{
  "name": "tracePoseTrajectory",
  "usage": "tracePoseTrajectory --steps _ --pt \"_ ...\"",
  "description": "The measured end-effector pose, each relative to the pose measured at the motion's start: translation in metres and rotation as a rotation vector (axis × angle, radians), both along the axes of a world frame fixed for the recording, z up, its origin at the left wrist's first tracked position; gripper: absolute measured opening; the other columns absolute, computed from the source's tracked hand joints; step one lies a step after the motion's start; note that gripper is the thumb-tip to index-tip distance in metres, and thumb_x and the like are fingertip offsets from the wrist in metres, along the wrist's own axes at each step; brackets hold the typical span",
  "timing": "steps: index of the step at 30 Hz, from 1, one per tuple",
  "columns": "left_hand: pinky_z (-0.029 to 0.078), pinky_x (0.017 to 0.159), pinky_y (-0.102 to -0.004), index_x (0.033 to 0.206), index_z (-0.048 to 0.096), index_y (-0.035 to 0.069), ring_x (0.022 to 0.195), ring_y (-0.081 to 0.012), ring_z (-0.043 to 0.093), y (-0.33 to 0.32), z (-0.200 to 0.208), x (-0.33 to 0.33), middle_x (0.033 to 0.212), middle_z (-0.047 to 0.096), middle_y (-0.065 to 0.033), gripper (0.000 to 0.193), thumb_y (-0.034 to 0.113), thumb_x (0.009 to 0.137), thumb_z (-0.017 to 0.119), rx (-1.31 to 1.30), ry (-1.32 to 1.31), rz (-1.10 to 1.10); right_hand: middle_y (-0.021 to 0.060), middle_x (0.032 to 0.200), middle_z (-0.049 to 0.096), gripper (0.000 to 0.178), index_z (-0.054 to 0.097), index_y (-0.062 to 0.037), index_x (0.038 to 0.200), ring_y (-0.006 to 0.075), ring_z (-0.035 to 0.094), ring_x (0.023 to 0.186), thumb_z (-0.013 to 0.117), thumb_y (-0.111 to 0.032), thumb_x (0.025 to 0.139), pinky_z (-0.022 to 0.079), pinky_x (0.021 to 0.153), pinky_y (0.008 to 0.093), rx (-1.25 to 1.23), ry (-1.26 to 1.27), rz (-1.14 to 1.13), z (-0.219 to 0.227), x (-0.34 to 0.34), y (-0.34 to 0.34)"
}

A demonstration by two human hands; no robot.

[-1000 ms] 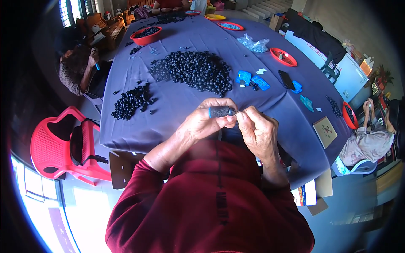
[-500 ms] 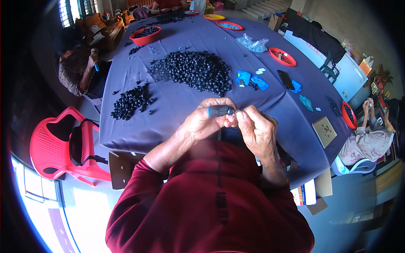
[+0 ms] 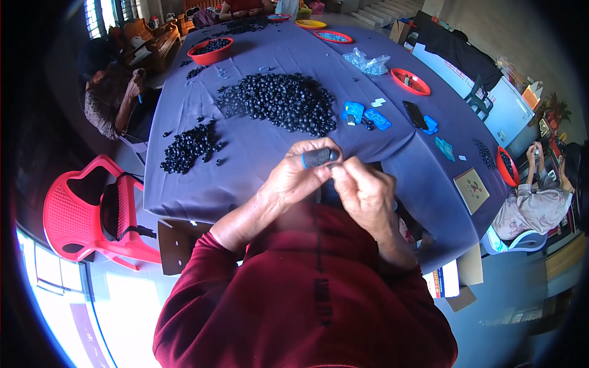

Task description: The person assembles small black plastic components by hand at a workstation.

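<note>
My left hand (image 3: 299, 173) is closed, with a dark finger sleeve (image 3: 316, 159) with a blue edge on one finger. At the sleeve's tip it pinches a small black round piece (image 3: 333, 154). My right hand (image 3: 366, 191) meets it from the right, thumb and fingers pressed together; whatever they pinch is too small to make out. Both hands are above the near table edge. Beyond them lies a large heap of small black round pieces (image 3: 279, 101), some showing holes. A smaller heap of them (image 3: 189, 147) lies to the left.
Blue cloth (image 3: 245, 175) covers the table. Red bowl (image 3: 211, 52), red tray (image 3: 410, 81), plastic bag (image 3: 367, 62), blue packets (image 3: 377, 119), and phone (image 3: 415, 115) stand or lie on it. Co-workers sit left, right and at the far end. A red chair (image 3: 86, 208) is at left.
My right hand has shifted slightly left and turned, its fingertips now lower by the left thumb. The finger sleeve tilts up more, and the black piece at its tip has risen slightly.
</note>
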State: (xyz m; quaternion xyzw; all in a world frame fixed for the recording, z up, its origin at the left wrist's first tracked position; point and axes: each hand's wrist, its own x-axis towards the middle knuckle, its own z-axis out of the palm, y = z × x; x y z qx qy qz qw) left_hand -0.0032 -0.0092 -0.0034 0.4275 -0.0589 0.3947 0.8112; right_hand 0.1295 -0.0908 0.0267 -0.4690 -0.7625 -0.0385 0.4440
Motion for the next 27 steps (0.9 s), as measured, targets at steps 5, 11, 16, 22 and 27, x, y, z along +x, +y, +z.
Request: tracePoseTrajectory --steps 5,11,16,22,27 --pt "0.034 0.060 -0.0209 0.083 0.052 -0.003 0.069 -0.0097 0.043 0.006 -0.002 -0.001 0.073 0.048 -0.0045 0.022 0.016 0.077 0.062 -0.013 -0.128 -0.083 0.0127 0.071 0.061 0.010 0.059 0.0000 0.087 0.0264 0.061 0.059 0.057 -0.008 0.083 0.045 0.052 0.0297 0.002 0.112 0.128 -0.010 -0.006 0.009" --pt "0.037 0.062 -0.0229 0.083 0.052 -0.004 0.070 -0.0107 0.044 0.008 -0.003 -0.002 0.075 0.049 -0.0060 0.020 0.015 0.079 0.059 -0.018 -0.164 -0.196 0.0116 0.069 0.059 0.011 0.056 0.0009 0.080 0.0236 0.061 0.059 0.055 -0.009 0.084 0.044 0.052 0.0281 0.004 0.164 0.157 -0.005 -0.005 0.002" --pt "0.040 0.066 -0.0242 0.086 0.053 -0.005 0.069 -0.0110 0.047 0.001 0.000 -0.002 0.079 0.052 -0.0080 0.022 0.016 0.080 0.058 0.003 -0.162 -0.183 0.0097 0.056 0.049 0.018 0.049 -0.0033 0.069 0.0248 0.051 0.047 0.057 -0.011 0.082 0.038 0.043 0.0331 0.130 0.146 0.083 -0.008 0.001 0.005" --pt "0.036 0.060 -0.0206 0.079 0.052 -0.003 0.070 -0.0107 0.044 -0.001 -0.001 -0.001 0.076 0.047 -0.0062 0.025 0.016 0.074 0.066 0.072 0.001 -0.025 0.0097 0.055 0.045 0.021 0.048 -0.0031 0.067 0.0241 0.048 0.045 0.057 -0.014 0.084 0.036 0.043 0.0330 0.117 0.177 0.058 -0.010 0.002 0.009" --pt "0.037 0.062 -0.0205 0.075 0.051 -0.002 0.072 -0.0105 0.045 0.000 -0.001 -0.001 0.076 0.048 -0.0059 0.022 0.013 0.072 0.067 0.067 0.018 -0.020 0.0099 0.055 0.045 0.022 0.048 -0.0033 0.067 0.0244 0.047 0.044 0.057 -0.014 0.084 0.036 0.043 0.0331 0.101 0.199 0.065 -0.011 0.003 0.011"
